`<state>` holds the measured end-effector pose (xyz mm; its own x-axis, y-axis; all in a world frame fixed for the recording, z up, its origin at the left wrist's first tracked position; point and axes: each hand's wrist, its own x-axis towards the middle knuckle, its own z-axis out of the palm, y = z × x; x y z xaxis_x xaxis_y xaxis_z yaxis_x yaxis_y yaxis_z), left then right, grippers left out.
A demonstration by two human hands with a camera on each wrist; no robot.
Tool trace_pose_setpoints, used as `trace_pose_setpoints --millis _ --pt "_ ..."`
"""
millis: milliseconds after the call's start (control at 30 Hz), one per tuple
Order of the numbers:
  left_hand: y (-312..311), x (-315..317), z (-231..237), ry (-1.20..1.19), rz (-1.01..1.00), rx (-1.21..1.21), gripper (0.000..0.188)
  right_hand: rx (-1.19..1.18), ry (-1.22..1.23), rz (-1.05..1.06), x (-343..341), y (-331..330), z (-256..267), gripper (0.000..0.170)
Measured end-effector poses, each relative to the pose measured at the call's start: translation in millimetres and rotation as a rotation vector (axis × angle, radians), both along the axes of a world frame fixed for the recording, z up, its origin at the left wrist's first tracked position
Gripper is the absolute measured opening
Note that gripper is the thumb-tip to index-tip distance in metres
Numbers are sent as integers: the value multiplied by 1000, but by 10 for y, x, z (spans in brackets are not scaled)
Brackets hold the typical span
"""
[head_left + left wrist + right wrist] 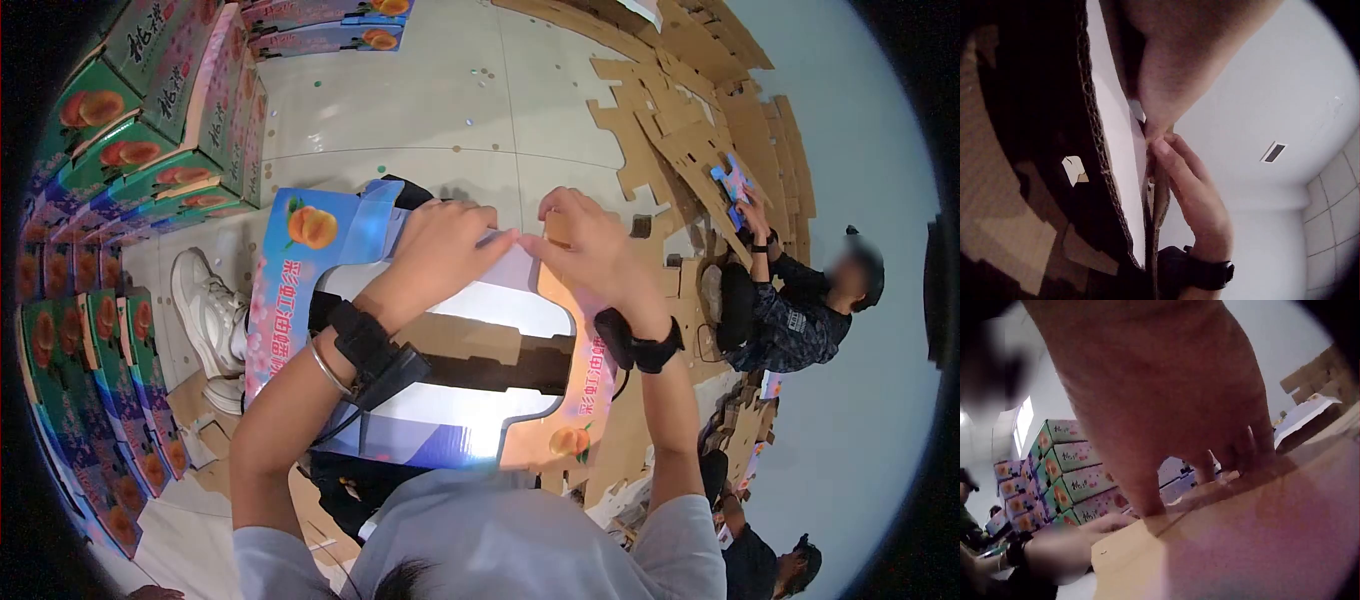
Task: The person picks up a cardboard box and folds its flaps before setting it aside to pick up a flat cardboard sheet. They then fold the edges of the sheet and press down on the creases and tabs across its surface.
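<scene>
A printed cardboard carton (470, 435) with peach pictures lies in front of the person, a wide cutout in its top face. Its left side is blue and its right side is peach-orange. At the far edge, the left hand (440, 250) grips the carton, its fingers bent over the cardboard. Beside it the right hand (590, 250) holds the same edge, and the two thumbs come close together near the middle. In the right wrist view, the right hand's fingers (1204, 469) reach over the board's edge. The left wrist view shows the carton's corrugated edge (1100, 144) close up.
Stacked peach-printed cartons (150, 130) stand at the left, with more cartons (90, 400) below them. Flattened brown cardboard (660, 130) covers the floor at the right. Another person (800, 310) sits there handling a small blue piece. A white shoe (205, 305) is left of the carton.
</scene>
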<state>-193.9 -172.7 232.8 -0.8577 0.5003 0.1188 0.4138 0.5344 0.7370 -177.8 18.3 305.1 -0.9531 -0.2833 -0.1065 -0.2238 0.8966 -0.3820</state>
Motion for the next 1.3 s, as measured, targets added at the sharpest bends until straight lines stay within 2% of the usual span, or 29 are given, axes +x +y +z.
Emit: trace_pose_setpoints --millis 133,233,300,367,433,500,533,600,667,767,800,833,900,1000,1033,1133,1200,1300 --pt "52 14 24 -7 -7 -66 32 44 -16 19 39 34 -167 30" --pt "78 31 -1 33 6 -46 34 -43 -1 -1 122 4 -77 30" --pt "49 13 8 15 51 -13 36 83 350 128 273 -127 265 37" --pt "-7 2 22 -10 98 19 38 95 225 241 621 -240 576 43" --pt "-70 -22 61 -4 195 29 42 -124 -146 493 938 -290 644 51" --pt "-89 -45 83 -59 175 -17 43 -116 -294 654 1303 -380 629 59" --pt "-91 -40 86 -38 178 -5 43 -117 -293 653 1414 -376 560 59" --pt "-85 -32 79 -17 179 6 43 157 -195 872 1537 -341 381 64" --pt "-50 -4 42 109 148 1 40 160 -215 831 1518 -305 372 65" --pt "-5 -34 5 133 169 -27 37 168 -240 777 1529 -192 324 66" --pt "-15 -68 -19 138 171 -30 37 219 -170 752 1507 -149 304 63" --pt "-31 -99 -50 169 223 -83 37 271 -101 726 1485 -113 305 59" --pt "-105 -187 -97 199 279 -137 37 198 -78 597 1382 -41 295 57" --pt "-284 -407 -264 147 485 -203 42 207 9 582 1117 61 200 57" --pt "-305 -428 -273 148 489 -208 42 191 18 582 1003 37 203 54" --pt "-367 -491 -287 236 579 -241 40 204 -15 664 735 40 117 52" --pt "-396 -509 -295 222 582 -205 40 277 106 762 666 26 102 49" --pt "-431 -489 -293 140 577 -182 40 374 143 876 616 -59 185 45"
